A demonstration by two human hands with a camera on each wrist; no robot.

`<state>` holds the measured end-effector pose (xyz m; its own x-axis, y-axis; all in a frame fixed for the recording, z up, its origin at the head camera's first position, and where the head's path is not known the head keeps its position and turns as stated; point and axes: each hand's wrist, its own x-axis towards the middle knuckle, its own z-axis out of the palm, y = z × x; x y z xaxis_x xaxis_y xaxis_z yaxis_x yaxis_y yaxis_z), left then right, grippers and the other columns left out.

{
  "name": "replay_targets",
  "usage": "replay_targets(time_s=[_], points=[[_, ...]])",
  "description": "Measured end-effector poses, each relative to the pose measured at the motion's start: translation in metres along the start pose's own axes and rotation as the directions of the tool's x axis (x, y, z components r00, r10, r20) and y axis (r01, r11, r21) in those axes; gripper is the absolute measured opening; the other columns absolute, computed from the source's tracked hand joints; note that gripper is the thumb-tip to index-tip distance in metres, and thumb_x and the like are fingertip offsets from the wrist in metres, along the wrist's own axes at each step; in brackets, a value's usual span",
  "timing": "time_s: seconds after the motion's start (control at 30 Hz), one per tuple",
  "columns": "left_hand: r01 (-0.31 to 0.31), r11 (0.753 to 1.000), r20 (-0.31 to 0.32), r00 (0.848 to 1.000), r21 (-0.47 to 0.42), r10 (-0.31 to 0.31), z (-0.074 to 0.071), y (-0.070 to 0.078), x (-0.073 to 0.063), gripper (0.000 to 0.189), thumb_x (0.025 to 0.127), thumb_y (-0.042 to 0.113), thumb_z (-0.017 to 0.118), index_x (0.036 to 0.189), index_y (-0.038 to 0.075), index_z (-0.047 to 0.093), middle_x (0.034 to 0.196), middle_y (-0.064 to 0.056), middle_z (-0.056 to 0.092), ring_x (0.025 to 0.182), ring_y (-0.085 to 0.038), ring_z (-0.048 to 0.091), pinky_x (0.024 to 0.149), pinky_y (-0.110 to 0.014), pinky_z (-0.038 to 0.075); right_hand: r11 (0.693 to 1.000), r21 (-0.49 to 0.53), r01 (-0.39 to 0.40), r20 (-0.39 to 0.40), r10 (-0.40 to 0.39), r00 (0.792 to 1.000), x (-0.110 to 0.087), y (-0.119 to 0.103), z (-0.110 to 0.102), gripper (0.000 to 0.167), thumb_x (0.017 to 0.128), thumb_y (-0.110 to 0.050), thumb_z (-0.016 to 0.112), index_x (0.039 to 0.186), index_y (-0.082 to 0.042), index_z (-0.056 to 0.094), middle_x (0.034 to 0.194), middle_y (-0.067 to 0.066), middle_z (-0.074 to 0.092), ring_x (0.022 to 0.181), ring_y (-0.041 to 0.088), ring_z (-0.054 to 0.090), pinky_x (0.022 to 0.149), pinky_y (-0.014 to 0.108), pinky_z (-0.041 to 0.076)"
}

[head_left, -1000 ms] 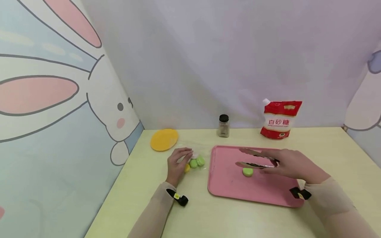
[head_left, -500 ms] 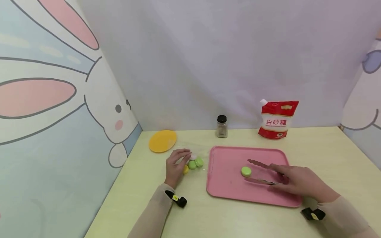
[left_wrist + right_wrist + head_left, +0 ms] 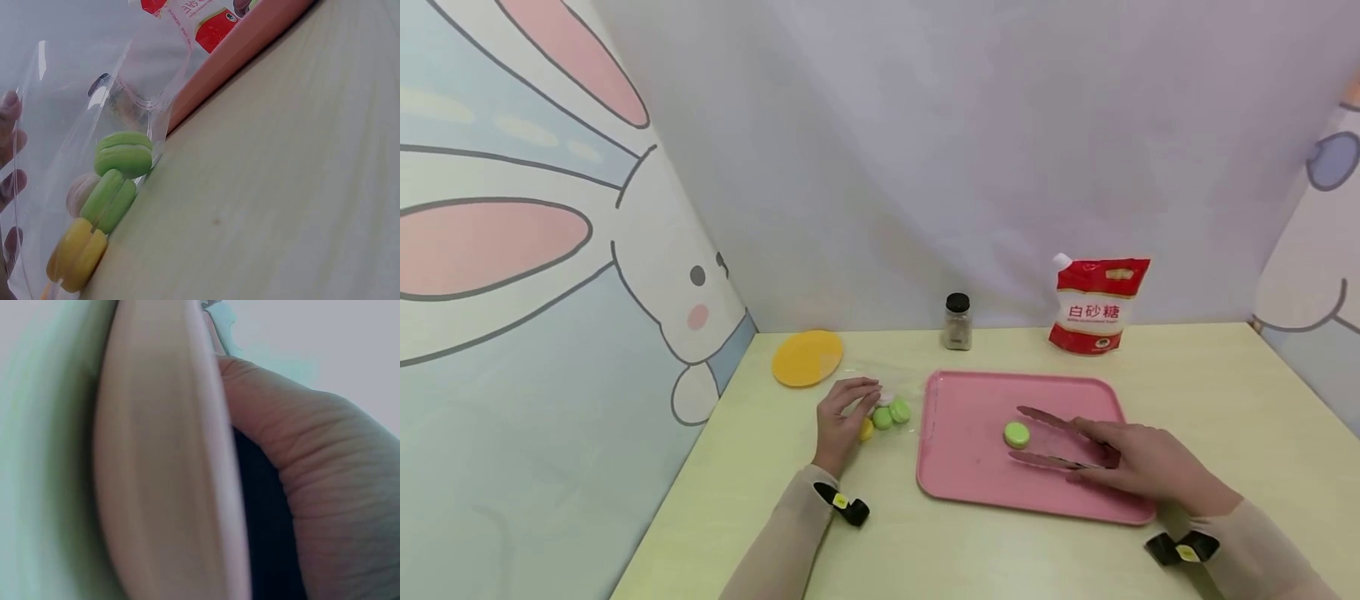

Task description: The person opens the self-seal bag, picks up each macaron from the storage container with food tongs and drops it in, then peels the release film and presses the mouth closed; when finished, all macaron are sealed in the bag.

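Note:
My left hand (image 3: 842, 421) holds a clear plastic bag (image 3: 56, 119) at the left of the pink tray. Inside the bag lie green macarons (image 3: 107, 200), a yellow macaron (image 3: 76, 255) and a pale macaron behind them. With my right hand (image 3: 1150, 462) I grip metal tongs (image 3: 1047, 460) over the tray. Their arms are spread, and the tips reach to either side of a single green macaron (image 3: 1017, 435) on the tray, apart from it as far as I can tell. In the right wrist view the tray edge hides most of the tongs.
The pink tray (image 3: 970, 483) lies on the pale table (image 3: 880, 542). Behind it stand a black-capped jar (image 3: 957, 323) and a red and white sugar pouch (image 3: 1099, 307). A yellow plate (image 3: 807, 358) sits at the back left, beyond the bag.
The right hand and tongs have come down and nearer to me, and the spread tips now lie around the green macaron's sides. The left hand keeps its place on the bag.

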<state>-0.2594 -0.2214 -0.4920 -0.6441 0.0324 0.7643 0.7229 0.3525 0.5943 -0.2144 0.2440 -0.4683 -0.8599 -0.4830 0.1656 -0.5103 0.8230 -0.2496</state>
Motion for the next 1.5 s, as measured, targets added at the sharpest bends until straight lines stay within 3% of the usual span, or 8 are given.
replay_targets(time_s=[0.17, 0.5, 0.63, 0.8, 1.2, 1.5], points=[[0.015, 1.0, 0.004, 1.0, -0.005, -0.015, 0.0006, 0.0003, -0.0019, 0.018, 0.087, 0.001, 0.077, 0.102, 0.01, 0.079, 0.11, -0.004, 0.072, 0.105, -0.023, 0.065, 0.097, -0.032, 0.052, 1.0, -0.004, -0.002, 0.0, 0.002, 1.0, -0.002, 0.0009, 0.0023, 0.072, 0.078, -0.076, 0.068, 0.128, -0.024, 0.066, 0.067, -0.017, 0.039, 0.062, 0.0, 0.038, 0.058, 0.025, 0.032], [0.019, 1.0, 0.001, 1.0, -0.011, -0.019, 0.0022, -0.0007, -0.0002, 0.015, 0.087, 0.001, 0.077, 0.101, 0.007, 0.079, 0.109, -0.004, 0.073, 0.105, -0.023, 0.065, 0.096, -0.031, 0.052, 0.999, -0.012, 0.052, -0.043, -0.053, 0.998, 0.0, 0.0001, 0.0006, 0.056, 0.081, -0.068, 0.071, 0.122, -0.029, 0.07, 0.065, -0.02, 0.038, 0.061, -0.002, 0.038, 0.058, 0.024, 0.033], [0.019, 1.0, -0.002, 1.0, -0.015, -0.019, 0.0029, -0.0007, 0.0, 0.015, 0.087, 0.001, 0.077, 0.101, 0.006, 0.079, 0.108, -0.004, 0.073, 0.104, -0.023, 0.065, 0.096, -0.031, 0.052, 0.995, -0.027, 0.097, -0.076, -0.099, 0.992, -0.0005, 0.0013, -0.0013, 0.052, 0.083, -0.06, 0.075, 0.121, -0.024, 0.074, 0.076, -0.025, 0.055, 0.064, -0.004, 0.043, 0.057, 0.027, 0.044], [0.013, 1.0, -0.002, 1.0, -0.012, -0.013, 0.0024, -0.0012, 0.0005, 0.017, 0.087, 0.001, 0.077, 0.102, 0.009, 0.08, 0.108, -0.004, 0.073, 0.104, -0.023, 0.066, 0.096, -0.032, 0.053, 0.992, -0.042, 0.119, -0.117, -0.123, 0.985, -0.0006, 0.0022, 0.0006, 0.048, 0.084, -0.055, 0.076, 0.119, -0.023, 0.075, 0.091, -0.015, 0.071, 0.068, -0.005, 0.052, 0.061, 0.033, 0.053], [0.037, 0.999, 0.009, 0.999, -0.014, -0.037, 0.0021, -0.0013, -0.0001, 0.014, 0.088, 0.002, 0.076, 0.101, 0.006, 0.079, 0.109, -0.004, 0.073, 0.105, -0.023, 0.066, 0.097, -0.032, 0.053, 0.99, -0.048, 0.133, -0.13, -0.139, 0.982, -0.0002, 0.0049, 0.0041, 0.047, 0.084, -0.055, 0.077, 0.119, -0.024, 0.075, 0.087, -0.016, 0.07, 0.066, -0.005, 0.051, 0.06, 0.034, 0.054], [0.005, 1.0, -0.01, 1.0, -0.01, -0.006, 0.0031, 0.0037, 0.0015, 0.014, 0.085, -0.01, 0.075, 0.097, -0.004, 0.077, 0.103, -0.017, 0.072, 0.1, -0.031, 0.066, 0.096, -0.027, 0.052, 0.988, -0.06, 0.14, -0.154, -0.147, 0.977, 0.0002, 0.0046, 0.0044, 0.046, 0.083, -0.055, 0.078, 0.117, -0.025, 0.076, 0.085, -0.015, 0.071, 0.064, -0.005, 0.05, 0.058, 0.033, 0.053]])
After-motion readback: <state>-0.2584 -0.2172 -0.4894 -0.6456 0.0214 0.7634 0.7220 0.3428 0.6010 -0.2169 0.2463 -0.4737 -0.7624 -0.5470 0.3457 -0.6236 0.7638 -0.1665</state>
